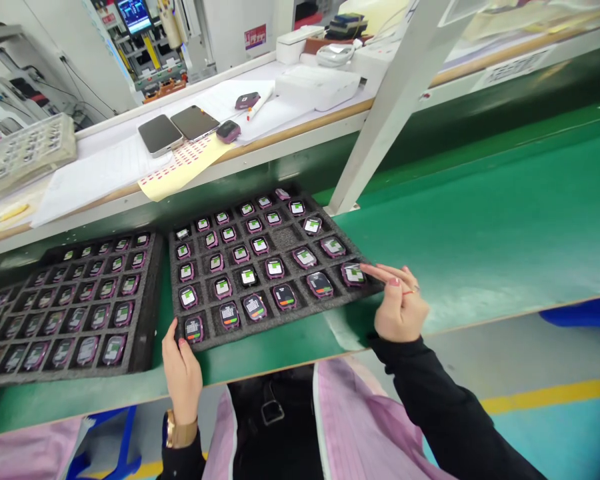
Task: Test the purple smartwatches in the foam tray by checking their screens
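A dark grey foam tray (275,317) holds rows of purple-rimmed smartwatch bodies with lit screens. Most screens show white and green; several in the front row are dark with coloured bars. My left hand (182,370) lies against the tray's front left corner, fingers stretched out, near a smartwatch (194,329). My right hand (403,308) is at the front right corner. Its index finger stretches onto the edge of the corner smartwatch (353,274), while the other fingers are partly curled. A thin reddish line shows by the fingers; I cannot tell what it is.
A second foam tray (143,333) of smartwatches sits on the green bench (480,247) to the left. A slanted white post (380,113) stands behind the right corner. The shelf above carries two phones (160,135), papers, a pale parts tray (30,153) and a white box (317,87).
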The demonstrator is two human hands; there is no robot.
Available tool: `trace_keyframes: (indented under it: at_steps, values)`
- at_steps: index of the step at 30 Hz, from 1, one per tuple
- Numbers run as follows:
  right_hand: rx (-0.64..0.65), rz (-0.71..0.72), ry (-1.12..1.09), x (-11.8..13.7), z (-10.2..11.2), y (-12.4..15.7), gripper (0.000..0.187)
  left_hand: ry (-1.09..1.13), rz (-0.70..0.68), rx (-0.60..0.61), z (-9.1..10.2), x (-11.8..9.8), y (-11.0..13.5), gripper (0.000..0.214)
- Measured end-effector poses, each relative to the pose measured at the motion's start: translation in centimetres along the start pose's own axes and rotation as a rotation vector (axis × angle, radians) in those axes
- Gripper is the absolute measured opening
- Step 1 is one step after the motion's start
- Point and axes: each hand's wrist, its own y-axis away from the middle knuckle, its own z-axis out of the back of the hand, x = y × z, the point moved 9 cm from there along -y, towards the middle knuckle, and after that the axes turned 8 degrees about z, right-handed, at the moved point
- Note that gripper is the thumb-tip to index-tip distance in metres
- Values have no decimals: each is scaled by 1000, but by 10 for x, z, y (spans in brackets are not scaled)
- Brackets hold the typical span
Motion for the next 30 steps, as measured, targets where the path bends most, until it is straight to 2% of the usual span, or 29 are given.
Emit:
trace_keyframes:
  at_steps: [6, 9, 12, 15, 19, 22, 26, 30]
  values:
    - [82, 81, 9, 7, -6, 1, 48, 12, 18, 3, 0, 2, -1, 44]
    - [67, 70, 12, 7, -5, 1, 49, 17, 29, 7, -1, 2, -1, 44]
    - [27, 16, 22, 1, -2, 1, 51, 28, 49, 10, -1, 3, -1, 45]
    - [24, -76, 45, -16, -4, 3, 52, 50, 86, 17, 0, 5, -1, 47]
    - [86, -229, 84, -51, -14, 12, 50, 98, 136, 59, -2, 8, -3, 50]
    - [131, -290, 116, -67, -17, 17, 56, 146, 156, 100, -4, 9, -4, 51]
    - [169, -313, 127, -71, -14, 17, 63, 229, 175, 119, -3, 11, -4, 51]
    - [186, -319, 136, -66, -3, 20, 58, 273, 217, 110, 5, 14, 3, 48]
